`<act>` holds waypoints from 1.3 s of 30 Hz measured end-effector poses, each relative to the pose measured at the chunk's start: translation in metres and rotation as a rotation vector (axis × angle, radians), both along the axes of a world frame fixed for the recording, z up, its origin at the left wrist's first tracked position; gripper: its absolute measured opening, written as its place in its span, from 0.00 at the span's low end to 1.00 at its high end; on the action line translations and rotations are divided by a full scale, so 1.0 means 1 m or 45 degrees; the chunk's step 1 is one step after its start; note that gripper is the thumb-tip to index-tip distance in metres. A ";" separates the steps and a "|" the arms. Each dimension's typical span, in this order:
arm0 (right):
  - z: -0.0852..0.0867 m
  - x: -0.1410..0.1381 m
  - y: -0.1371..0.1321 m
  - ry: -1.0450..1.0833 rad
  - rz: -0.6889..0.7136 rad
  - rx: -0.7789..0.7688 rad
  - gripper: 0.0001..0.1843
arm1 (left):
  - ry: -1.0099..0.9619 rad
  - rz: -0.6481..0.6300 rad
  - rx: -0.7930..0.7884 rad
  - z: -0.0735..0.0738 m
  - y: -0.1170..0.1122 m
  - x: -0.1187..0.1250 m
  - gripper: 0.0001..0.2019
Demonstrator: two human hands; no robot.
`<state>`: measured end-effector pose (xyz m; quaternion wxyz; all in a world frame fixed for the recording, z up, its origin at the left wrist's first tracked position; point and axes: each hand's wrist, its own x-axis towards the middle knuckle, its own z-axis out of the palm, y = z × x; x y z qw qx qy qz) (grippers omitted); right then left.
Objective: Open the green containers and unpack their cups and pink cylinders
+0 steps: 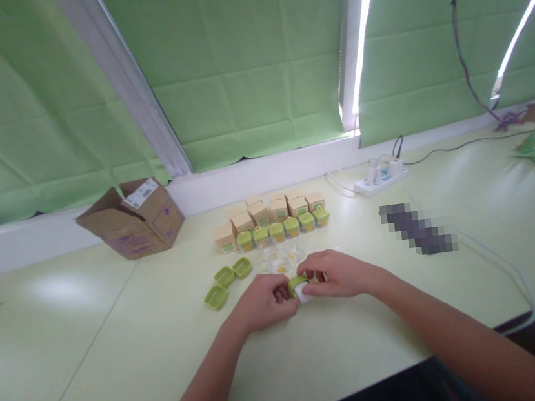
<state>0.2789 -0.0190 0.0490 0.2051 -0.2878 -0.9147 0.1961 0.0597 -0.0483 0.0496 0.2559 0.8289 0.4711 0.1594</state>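
Between my hands is a small green lid [293,284] with a white block-like piece [301,292] at its open side. My left hand [271,301] grips the lid from the left with curled fingers. On the other side, my right hand [332,274] pinches the white piece and the lid's edge. Just beyond my hands stand clear plastic cups [278,259] with yellow marks. Three more green lids [225,276] lie hollow side up to the left. Behind the cups is a row of small clear containers with green lids [276,230].
Small cardboard boxes [279,209] stand behind the row of containers. An open carton [141,222] sits at the back left. A white power strip [379,177] with plugs and cables lies at the back right, near a pixelated dark object [417,229]. A white cable [509,262] crosses the right side.
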 end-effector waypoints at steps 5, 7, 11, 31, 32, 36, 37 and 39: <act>-0.007 -0.003 -0.001 0.062 -0.005 0.079 0.27 | -0.193 0.204 -0.224 -0.006 0.005 -0.002 0.08; -0.011 -0.006 0.000 0.070 -0.022 0.089 0.29 | -0.247 0.210 -0.299 -0.008 0.005 -0.003 0.09; -0.018 -0.009 0.001 0.090 0.015 0.122 0.23 | -0.289 0.200 -0.371 -0.010 0.006 -0.003 0.10; -0.021 -0.012 0.001 0.115 -0.018 0.269 0.25 | -0.310 0.288 -0.391 -0.009 0.004 0.002 0.14; -0.021 -0.013 0.001 0.105 -0.017 0.268 0.23 | -0.311 0.288 -0.384 -0.009 0.004 0.002 0.14; -0.019 -0.014 -0.001 0.070 -0.024 0.264 0.19 | -0.305 0.282 -0.384 -0.009 0.003 0.004 0.14; -0.019 -0.014 -0.001 0.063 -0.025 0.264 0.18 | -0.302 0.281 -0.388 -0.009 0.002 0.004 0.13; -0.019 -0.015 -0.002 0.048 -0.024 0.269 0.17 | -0.290 0.283 -0.386 -0.009 0.002 0.005 0.13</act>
